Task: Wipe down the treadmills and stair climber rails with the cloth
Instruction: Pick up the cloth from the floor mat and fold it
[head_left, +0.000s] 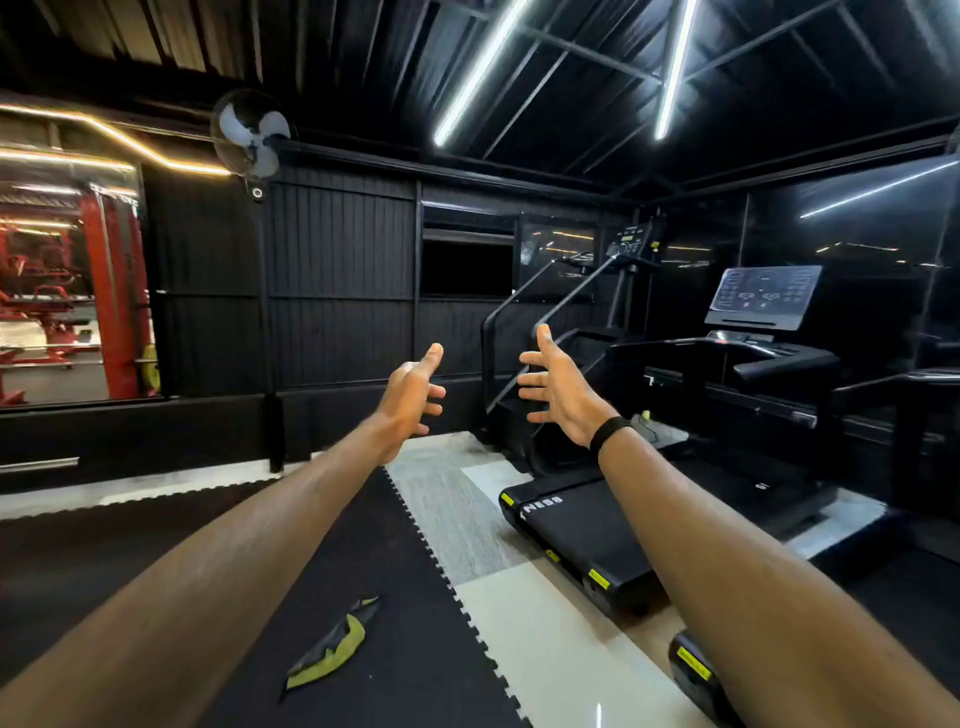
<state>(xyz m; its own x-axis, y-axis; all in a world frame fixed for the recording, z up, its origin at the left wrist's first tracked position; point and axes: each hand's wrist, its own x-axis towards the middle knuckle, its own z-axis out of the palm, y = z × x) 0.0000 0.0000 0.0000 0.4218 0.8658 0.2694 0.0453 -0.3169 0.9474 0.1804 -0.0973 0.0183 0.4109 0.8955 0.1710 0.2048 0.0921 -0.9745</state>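
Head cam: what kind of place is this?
Almost certainly a gym. A treadmill with a console screen stands on the right, a stair climber with handrails sits behind it, and red weight racks show at the far left. Interlocking black floor mats fit too.

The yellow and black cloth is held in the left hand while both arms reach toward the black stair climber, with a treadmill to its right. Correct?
Not quite. The head view shows the yellow and black cloth lying on the dark floor mat; the left hand and right hand are both empty, fingers spread. The rest holds: black stair climber, treadmill to its right.
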